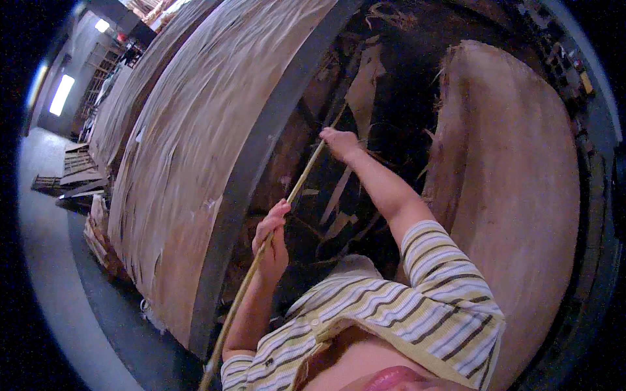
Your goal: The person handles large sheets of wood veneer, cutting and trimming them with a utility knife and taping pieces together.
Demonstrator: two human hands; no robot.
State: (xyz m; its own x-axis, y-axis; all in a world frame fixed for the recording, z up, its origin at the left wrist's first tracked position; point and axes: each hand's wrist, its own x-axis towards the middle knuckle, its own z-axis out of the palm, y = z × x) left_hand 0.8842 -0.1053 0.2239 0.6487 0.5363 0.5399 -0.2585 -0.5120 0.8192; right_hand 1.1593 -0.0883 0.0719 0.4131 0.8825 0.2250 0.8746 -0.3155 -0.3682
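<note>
A long, thin yellowish pole (306,172) slants across the middle, from the lower left up toward a dark gap. My right hand (340,143) is closed round its upper part. Lower down, my left hand (270,233) also grips the pole, fingers bent about it. The pole's far end fades into the dark, so I cannot make out what is on it. Beyond and below my hands lie torn scraps of thin wood sheet (364,88) on the dark floor.
To the left rises a big stack of thin wood sheets (189,124) with a grey edge (261,143) along its side. Another pile of brown sheets (515,176) stands close on the right. Slatted wooden pieces (78,166) lie farther off at the left, on a grey floor (49,228).
</note>
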